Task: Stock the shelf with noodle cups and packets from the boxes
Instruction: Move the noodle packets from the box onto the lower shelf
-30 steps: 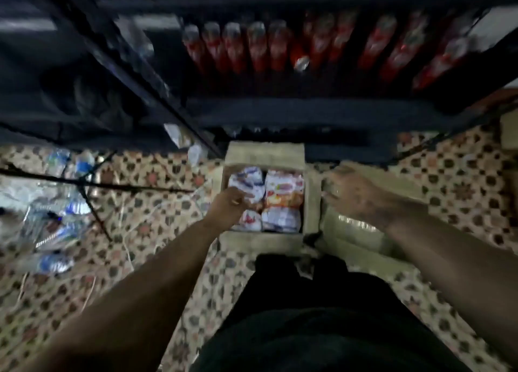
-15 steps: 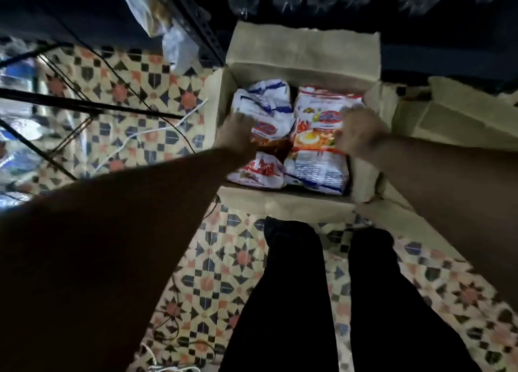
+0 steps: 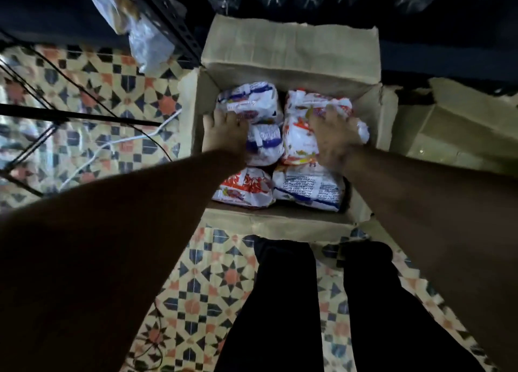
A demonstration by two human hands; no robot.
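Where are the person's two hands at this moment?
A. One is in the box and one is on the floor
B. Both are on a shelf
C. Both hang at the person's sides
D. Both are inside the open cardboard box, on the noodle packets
D: the left hand and the right hand both reach down into the open cardboard box and lie on the noodle packets packed in it.

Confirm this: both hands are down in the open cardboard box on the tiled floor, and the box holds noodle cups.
Not cups. The head view shows the left hand and right hand in the open cardboard box on the tiled floor, but it holds noodle packets.
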